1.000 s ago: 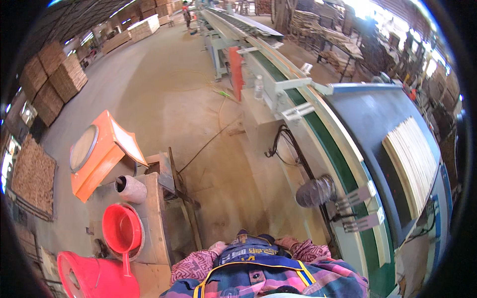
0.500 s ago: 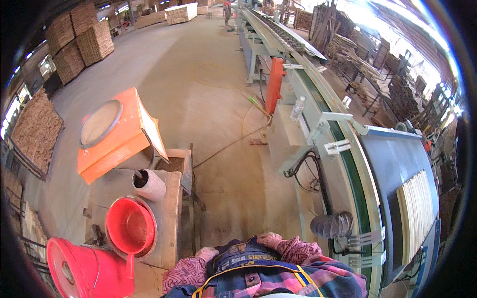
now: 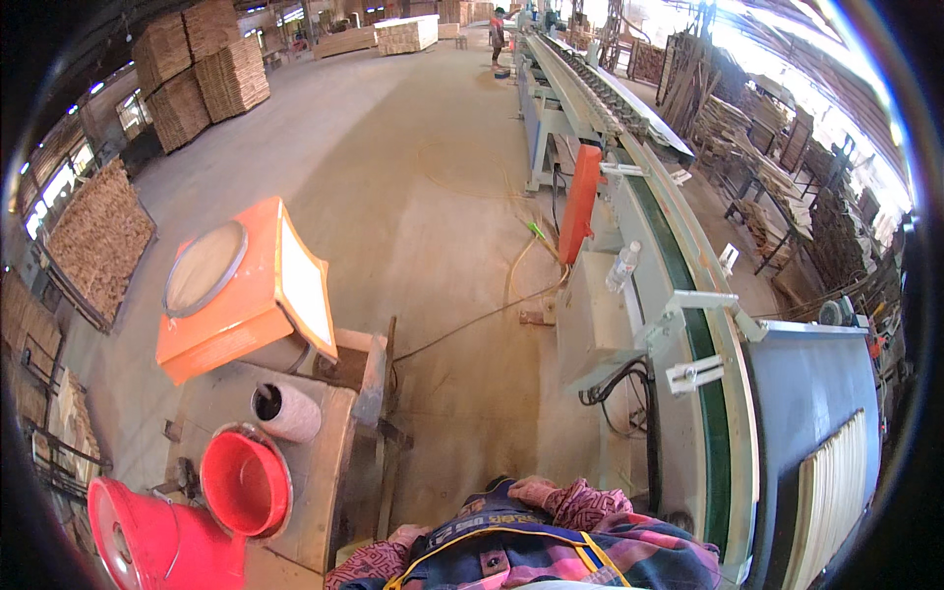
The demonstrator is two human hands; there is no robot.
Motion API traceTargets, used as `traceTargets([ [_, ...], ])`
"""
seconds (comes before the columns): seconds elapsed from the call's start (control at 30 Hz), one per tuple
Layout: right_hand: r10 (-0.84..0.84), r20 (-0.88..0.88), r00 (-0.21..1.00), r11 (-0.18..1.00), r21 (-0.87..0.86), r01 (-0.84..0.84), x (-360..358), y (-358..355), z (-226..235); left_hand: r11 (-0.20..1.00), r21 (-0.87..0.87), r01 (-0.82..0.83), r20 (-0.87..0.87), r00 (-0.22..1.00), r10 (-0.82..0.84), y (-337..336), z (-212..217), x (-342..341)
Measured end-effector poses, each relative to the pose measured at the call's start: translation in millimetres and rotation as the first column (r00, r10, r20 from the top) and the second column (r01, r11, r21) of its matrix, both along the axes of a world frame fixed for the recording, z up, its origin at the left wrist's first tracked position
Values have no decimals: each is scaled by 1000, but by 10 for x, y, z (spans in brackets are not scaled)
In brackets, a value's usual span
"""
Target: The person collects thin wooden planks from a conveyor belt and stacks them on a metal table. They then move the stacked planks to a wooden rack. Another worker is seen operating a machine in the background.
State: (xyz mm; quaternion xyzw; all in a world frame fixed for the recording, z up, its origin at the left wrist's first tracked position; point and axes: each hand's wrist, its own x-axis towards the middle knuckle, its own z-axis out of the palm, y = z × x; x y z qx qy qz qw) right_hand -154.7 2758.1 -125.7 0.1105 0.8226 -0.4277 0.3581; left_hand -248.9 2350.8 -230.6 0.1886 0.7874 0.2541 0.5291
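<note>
Hands stay out of our view, so neither grip can be judged; our gaze has swung up from the conveyor [image 3: 703, 393] toward the counter [image 3: 324, 492] with its red bowl [image 3: 246, 482].

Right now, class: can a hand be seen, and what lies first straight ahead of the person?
Neither hand shows, so no pointing line can be drawn. Straight ahead of the plaid shirt lies bare concrete floor, between the wooden bench on the left and the conveyor on the right; depth is unclear.
</note>
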Motion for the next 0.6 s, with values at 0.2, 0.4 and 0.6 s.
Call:
traceTargets([
  [0.2, -150, -45, 988, 988, 42, 152, -188, 1006, 69, 897, -143, 419, -162, 884, -439, 1396, 420, -786],
  [0.4, -215, 18, 976, 951, 233, 205, -145, 1830, -8, 940, -236, 248, -266, 913, -308, 3008, 1598, -1327],
  [0.6, 143, -134, 981, 921, 380, -82, -79, 2111, -404, 932, -245, 269, -153, 938, -311, 3753, 1869, -1663],
])
